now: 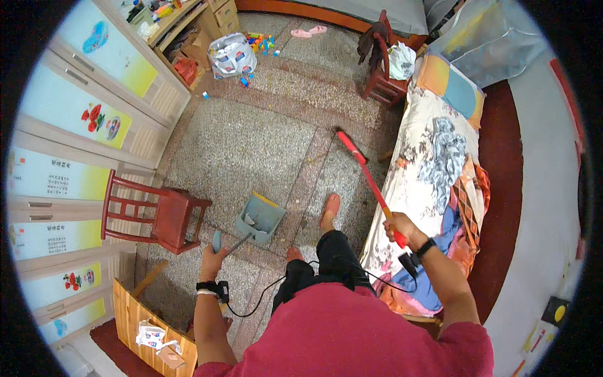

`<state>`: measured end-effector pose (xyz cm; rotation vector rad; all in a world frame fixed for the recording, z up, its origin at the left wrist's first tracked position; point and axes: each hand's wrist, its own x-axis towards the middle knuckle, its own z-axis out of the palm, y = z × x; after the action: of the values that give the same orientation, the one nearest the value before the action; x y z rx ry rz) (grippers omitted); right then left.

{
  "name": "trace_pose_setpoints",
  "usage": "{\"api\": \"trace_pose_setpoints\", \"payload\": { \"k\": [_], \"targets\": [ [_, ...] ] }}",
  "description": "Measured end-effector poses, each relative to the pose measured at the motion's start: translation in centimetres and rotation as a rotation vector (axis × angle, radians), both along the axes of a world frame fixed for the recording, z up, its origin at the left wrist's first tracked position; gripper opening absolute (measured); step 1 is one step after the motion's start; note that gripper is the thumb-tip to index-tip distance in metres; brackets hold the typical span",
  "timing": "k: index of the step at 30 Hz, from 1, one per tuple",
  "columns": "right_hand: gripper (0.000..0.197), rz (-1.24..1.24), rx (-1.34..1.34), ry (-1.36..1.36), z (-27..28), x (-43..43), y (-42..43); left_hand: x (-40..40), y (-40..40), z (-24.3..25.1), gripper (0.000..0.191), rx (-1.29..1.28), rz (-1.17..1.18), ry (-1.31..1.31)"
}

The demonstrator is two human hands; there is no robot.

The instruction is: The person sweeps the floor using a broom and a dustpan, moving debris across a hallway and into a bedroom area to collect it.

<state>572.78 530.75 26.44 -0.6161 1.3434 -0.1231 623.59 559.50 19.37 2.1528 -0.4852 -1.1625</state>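
My left hand [213,262] grips the handle of a grey-blue dustpan [274,213], whose pan is low over the speckled floor in front of me. Scraps of light-coloured litter [249,220] lie inside it. With my right hand [402,229] I hold a broom [373,184] by its red and yellow handle. The broom slants forward and left from my fist, its red head [349,143] and dark bristles pointing away from me beside the bed. Whether the bristles touch the floor I cannot tell.
A red wooden chair [173,219] stands left of the dustpan, by the wardrobe doors [52,188]. The bed [396,172] runs along my right. Farther off are another red chair [384,85], a large white bag [232,55], scattered toy blocks [260,43] and pink slippers [308,32]. A wooden table [136,325] is at lower left.
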Motion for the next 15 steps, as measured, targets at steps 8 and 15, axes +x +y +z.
{"api": "trace_pose_setpoints", "payload": {
  "k": [8,15],
  "targets": [
    [0.011,-0.078,0.067,-0.038,-9.2,6.9,-8.2,-2.5,-6.7,1.9,0.027,-0.063,0.250,-0.018],
    [0.012,0.125,0.179,-0.211,-0.7,8.0,-12.5,-3.8,-16.7,3.1,0.027,-0.093,0.172,-0.072]
  ]
}}
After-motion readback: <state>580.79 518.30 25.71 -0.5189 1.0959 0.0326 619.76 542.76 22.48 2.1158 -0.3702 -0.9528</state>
